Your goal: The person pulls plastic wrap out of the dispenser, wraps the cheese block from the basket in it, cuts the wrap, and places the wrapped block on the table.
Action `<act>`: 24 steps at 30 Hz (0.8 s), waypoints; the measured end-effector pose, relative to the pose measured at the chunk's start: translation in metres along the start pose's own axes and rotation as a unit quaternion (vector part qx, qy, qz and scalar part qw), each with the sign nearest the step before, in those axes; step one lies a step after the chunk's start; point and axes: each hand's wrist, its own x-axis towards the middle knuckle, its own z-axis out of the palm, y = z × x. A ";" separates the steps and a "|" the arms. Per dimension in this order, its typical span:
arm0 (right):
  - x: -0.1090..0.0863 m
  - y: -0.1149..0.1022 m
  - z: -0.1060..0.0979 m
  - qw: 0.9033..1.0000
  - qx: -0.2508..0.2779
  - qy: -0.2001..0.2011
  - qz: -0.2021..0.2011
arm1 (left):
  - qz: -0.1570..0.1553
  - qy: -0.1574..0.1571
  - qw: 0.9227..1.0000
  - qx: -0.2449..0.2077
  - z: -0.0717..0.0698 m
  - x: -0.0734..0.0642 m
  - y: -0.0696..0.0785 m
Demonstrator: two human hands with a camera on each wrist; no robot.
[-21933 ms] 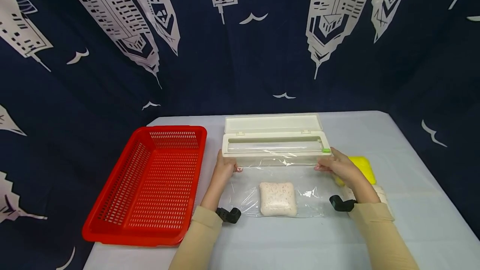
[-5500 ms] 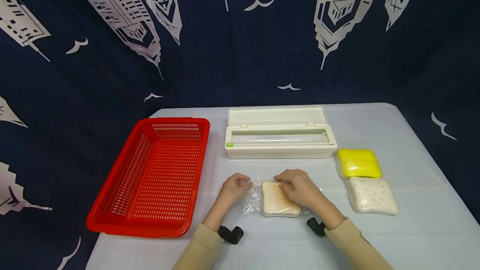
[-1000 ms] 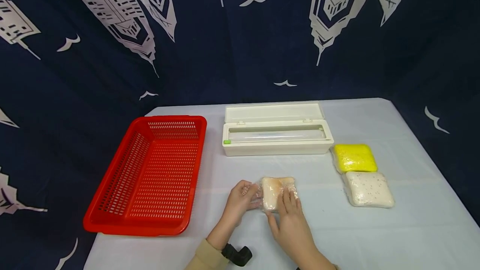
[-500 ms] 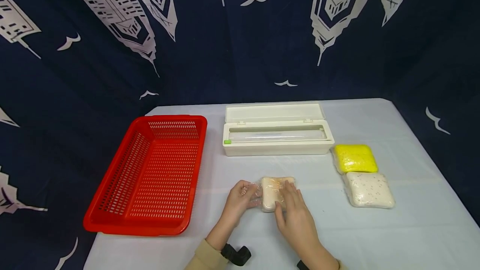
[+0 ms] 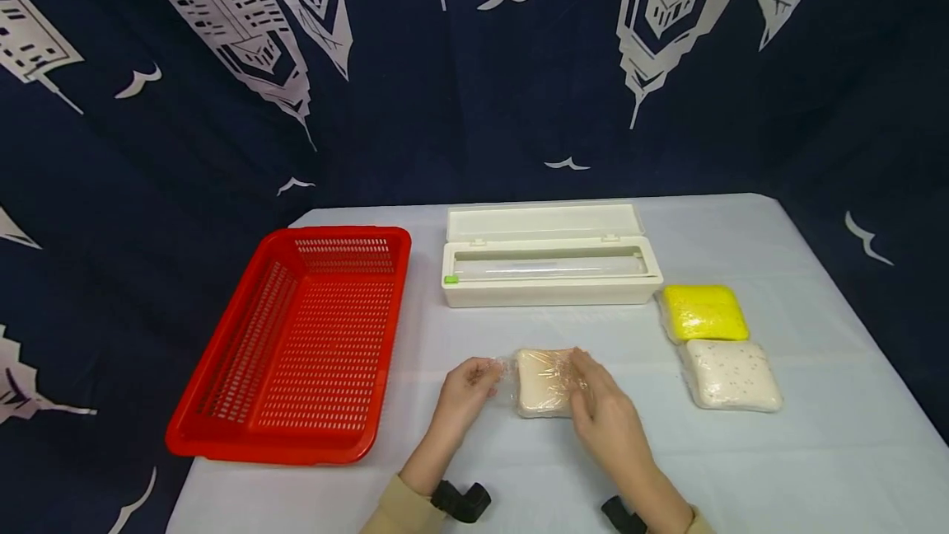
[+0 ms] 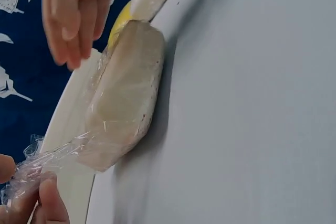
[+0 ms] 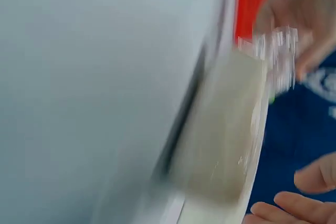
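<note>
A cream, bread-like slab [image 5: 539,387] lies in cling film [image 6: 63,153] on the white table, in the middle of the head view. At the slab's left side, my left hand [image 5: 463,392] pinches the gathered loose end of the film between thumb and fingers. My right hand [image 5: 611,419] is at the slab's right edge, fingers fairly straight. In the left wrist view the right hand [image 6: 81,11] hangs above the slab's far end, holding nothing. The right wrist view is blurred, with the slab [image 7: 226,124] between both hands.
A red perforated basket [image 5: 381,402] stands on the left. Behind the slab is a white cling film dispenser [image 5: 552,295], its lid raised and a roll inside. Wrapped yellow [image 5: 704,313] and speckled white [image 5: 732,375] slabs lie on the right. A dark printed cloth [image 5: 460,105] hangs behind.
Over the last second my right hand has moved from the slab's top to its right edge. The left hand stays on the film end, drawn slightly left. Earlier, a different, speckled slab lay on pulled-out film.
</note>
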 end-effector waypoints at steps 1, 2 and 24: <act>0.002 0.004 -0.005 0.999 0.014 -0.009 0.031 | -0.003 0.004 1.000 0.007 -0.001 0.000 0.002; 0.003 0.009 -0.010 0.997 0.032 -0.025 0.062 | -0.004 0.006 1.000 0.011 -0.002 -0.001 0.002; 0.001 0.018 -0.011 0.956 0.151 -0.145 0.206 | 0.049 -0.071 0.996 0.005 0.038 -0.015 0.016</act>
